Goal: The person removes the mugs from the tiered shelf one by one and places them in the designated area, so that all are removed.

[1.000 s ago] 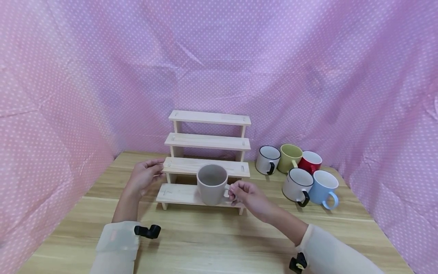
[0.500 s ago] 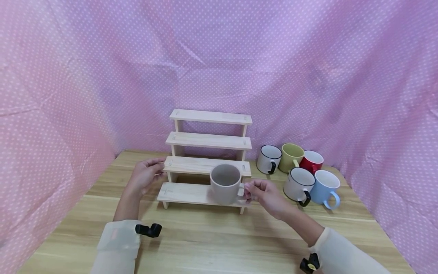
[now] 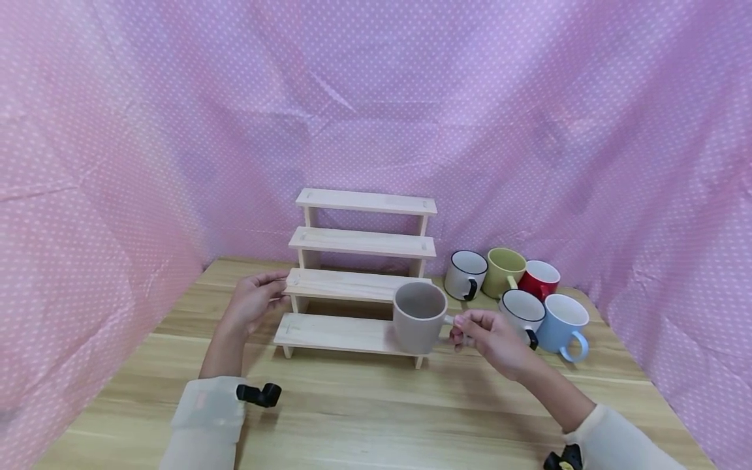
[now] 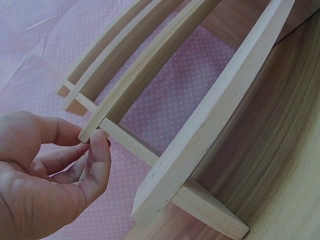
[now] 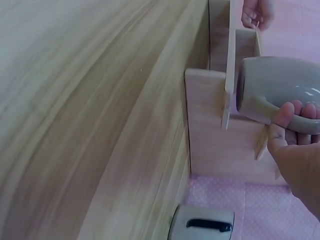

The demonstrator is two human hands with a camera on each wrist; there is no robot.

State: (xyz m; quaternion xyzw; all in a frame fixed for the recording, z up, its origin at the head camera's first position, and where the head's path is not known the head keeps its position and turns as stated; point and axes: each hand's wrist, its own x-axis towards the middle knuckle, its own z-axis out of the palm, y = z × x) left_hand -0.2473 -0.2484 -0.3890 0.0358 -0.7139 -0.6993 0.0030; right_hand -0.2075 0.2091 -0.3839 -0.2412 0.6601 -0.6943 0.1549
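A beige-grey mug [image 3: 418, 329] stands upright over the right end of the lowest board of a four-step wooden display rack [image 3: 335, 331]. My right hand [image 3: 496, 343] holds its handle, and the right wrist view shows the fingers curled round that handle [image 5: 300, 123]. Whether the mug's base touches the board I cannot tell. At the rack's left side, my left hand [image 3: 254, 303] pinches the end of the second board from the bottom [image 4: 95, 125] between thumb and fingers.
On the right of the wooden table [image 3: 352, 418] are two white mugs with black rims [image 3: 465, 274], an olive-green mug [image 3: 505, 271], a red mug [image 3: 539, 281] and a light blue mug [image 3: 564, 323]. Pink dotted cloth [image 3: 376, 98] hangs behind and at the sides.
My right hand has carried the beige-grey mug rightward, from near the middle of the lowest board to its right end. The left hand has stayed at the rack's left side.
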